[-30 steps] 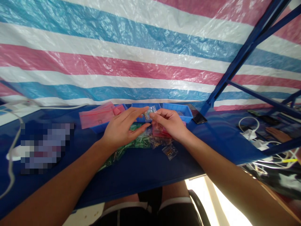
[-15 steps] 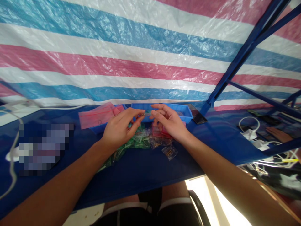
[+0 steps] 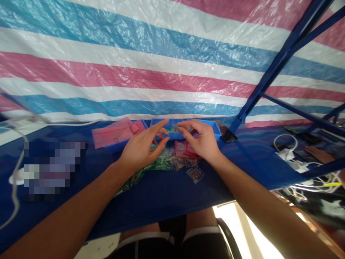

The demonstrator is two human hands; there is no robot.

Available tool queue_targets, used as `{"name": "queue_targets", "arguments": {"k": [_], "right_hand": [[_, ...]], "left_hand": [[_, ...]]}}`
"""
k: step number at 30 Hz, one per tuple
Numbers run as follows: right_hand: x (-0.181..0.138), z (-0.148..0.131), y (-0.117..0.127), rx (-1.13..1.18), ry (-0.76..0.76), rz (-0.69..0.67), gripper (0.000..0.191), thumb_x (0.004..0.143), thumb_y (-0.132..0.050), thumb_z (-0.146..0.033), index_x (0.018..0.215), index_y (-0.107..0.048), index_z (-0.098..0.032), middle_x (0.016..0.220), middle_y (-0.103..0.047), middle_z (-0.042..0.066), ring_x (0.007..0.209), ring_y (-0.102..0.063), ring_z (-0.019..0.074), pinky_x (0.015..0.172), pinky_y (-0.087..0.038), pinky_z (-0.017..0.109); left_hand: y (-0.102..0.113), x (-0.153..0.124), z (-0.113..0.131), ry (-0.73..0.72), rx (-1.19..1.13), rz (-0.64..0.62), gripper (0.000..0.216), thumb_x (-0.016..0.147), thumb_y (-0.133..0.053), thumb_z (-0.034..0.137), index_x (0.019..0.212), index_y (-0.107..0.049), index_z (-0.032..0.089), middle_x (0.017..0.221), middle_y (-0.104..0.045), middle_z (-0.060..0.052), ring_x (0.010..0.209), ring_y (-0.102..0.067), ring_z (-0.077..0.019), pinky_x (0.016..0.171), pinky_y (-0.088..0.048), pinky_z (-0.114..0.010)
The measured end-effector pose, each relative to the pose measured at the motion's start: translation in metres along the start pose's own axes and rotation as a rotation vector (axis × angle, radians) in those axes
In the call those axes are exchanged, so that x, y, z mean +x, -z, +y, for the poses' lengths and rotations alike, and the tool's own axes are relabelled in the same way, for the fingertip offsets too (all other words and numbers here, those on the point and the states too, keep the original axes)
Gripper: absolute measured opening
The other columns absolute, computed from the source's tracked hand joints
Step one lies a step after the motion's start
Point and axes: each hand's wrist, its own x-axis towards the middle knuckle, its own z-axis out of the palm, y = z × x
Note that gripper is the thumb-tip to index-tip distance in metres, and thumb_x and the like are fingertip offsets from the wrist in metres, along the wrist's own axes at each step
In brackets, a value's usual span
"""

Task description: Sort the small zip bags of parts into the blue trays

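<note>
My left hand (image 3: 144, 145) hovers over the near edge of the blue bins, thumb and fingers apart, with nothing seen between them. To its right, my right hand (image 3: 201, 140) pinches something small at its fingertips, too blurred to name. Behind the hands is a blue bin (image 3: 159, 122) with small greenish pieces in it. Below them lie green plastic bags (image 3: 164, 162) of thin pieces, red plastic bags (image 3: 181, 148) and a small clear bag (image 3: 195, 175) of brass-coloured parts.
Pink plastic bags (image 3: 113, 133) lie across another blue bin (image 3: 114, 147) at left. A dark phone (image 3: 229, 135) rests right of the bins. A blue metal frame (image 3: 265, 79) rises at right, near white cables (image 3: 285, 153). Another person's hand (image 3: 319, 154) shows at far right.
My left fingers have spread from a pinch and released the small thing. My right thumb and fingers have closed into a pinch on a small thing.
</note>
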Motion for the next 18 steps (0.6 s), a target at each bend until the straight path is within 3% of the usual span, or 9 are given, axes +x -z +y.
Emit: {"name": "queue_targets", "arguments": {"k": [3, 7, 10, 15, 18], "right_hand": [[0.003, 0.010, 0.009, -0.292, 0.131, 0.000, 0.029, 0.109, -0.057, -0.028, 0.127, -0.080, -0.024, 0.111, -0.078, 0.011, 0.105, -0.070, 0.0276, 0.097, -0.058, 0.044], [0.004, 0.025, 0.011, -0.575, 0.084, -0.089, 0.028, 0.108, -0.061, -0.029, 0.123, -0.083, -0.021, 0.108, -0.075, 0.013, 0.108, -0.066, 0.0324, 0.100, -0.055, 0.050], [0.004, 0.029, 0.009, -0.629, 0.038, -0.139, 0.033, 0.107, -0.065, -0.042, 0.124, -0.083, -0.021, 0.110, -0.075, 0.013, 0.109, -0.067, 0.0336, 0.103, -0.054, 0.051], [0.005, 0.029, 0.010, -0.631, -0.018, -0.161, 0.033, 0.110, -0.058, -0.041, 0.124, -0.081, -0.021, 0.117, -0.075, 0.014, 0.113, -0.070, 0.0331, 0.105, -0.055, 0.049], [0.004, 0.027, 0.011, -0.608, -0.036, -0.161, 0.040, 0.107, -0.062, -0.050, 0.127, -0.079, -0.020, 0.121, -0.075, 0.015, 0.114, -0.071, 0.0336, 0.106, -0.055, 0.048]], "left_hand": [[-0.001, 0.000, -0.001, -0.033, 0.028, -0.013, 0.055, 0.108, -0.062, 0.033, 0.160, -0.047, 0.025, 0.123, -0.078, -0.006, 0.093, -0.076, -0.0182, 0.082, -0.061, -0.030], [-0.002, -0.001, -0.002, -0.069, 0.060, -0.042, 0.047, 0.109, -0.060, 0.031, 0.155, -0.054, 0.024, 0.117, -0.078, -0.006, 0.094, -0.076, -0.0182, 0.079, -0.060, -0.029], [-0.003, -0.002, -0.004, -0.072, 0.078, -0.054, 0.045, 0.109, -0.059, 0.030, 0.154, -0.054, 0.024, 0.113, -0.078, -0.005, 0.093, -0.076, -0.0180, 0.079, -0.059, -0.029], [-0.005, -0.003, -0.007, -0.078, 0.087, -0.045, 0.040, 0.110, -0.057, 0.029, 0.150, -0.059, 0.024, 0.113, -0.078, -0.005, 0.091, -0.076, -0.0176, 0.080, -0.058, -0.030], [-0.006, -0.004, -0.007, -0.075, 0.098, -0.056, 0.039, 0.110, -0.057, 0.031, 0.148, -0.061, 0.024, 0.108, -0.079, -0.004, 0.085, -0.075, -0.0168, 0.075, -0.057, -0.029]]}}
